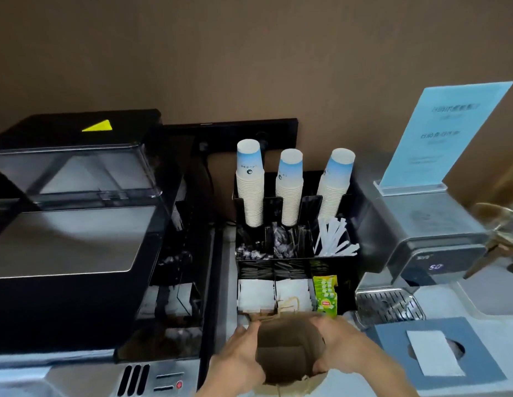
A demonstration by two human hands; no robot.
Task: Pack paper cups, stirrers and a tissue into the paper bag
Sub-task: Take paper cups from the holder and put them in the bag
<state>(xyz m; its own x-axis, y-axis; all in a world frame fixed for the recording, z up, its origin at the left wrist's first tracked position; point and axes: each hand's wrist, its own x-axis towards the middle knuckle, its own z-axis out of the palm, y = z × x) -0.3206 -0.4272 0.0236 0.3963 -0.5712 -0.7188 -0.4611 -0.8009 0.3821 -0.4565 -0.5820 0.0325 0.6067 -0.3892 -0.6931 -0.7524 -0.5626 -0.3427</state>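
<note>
A brown paper bag [288, 348] stands open on the counter in front of me. My left hand [242, 358] grips its left rim and my right hand [340, 346] grips its right rim, spreading the mouth. Behind it a black organizer [361, 213] holds three upside-down stacks of white and blue paper cups [249, 184]. White wrapped stirrers [334, 239] lean in its right compartment, dark wrapped ones [287, 239] in the middle. A white tissue [434, 352] sticks out of a grey-blue tissue box [479, 365] at the lower right.
A large black coffee machine [77, 224] fills the left side. A grey water dispenser [430, 233] with a drip tray [390, 306] stands right of the organizer, with a blue sign [444, 133] on top. Green tea bags [325, 293] and white sachets [256, 295] sit in the organizer's front row.
</note>
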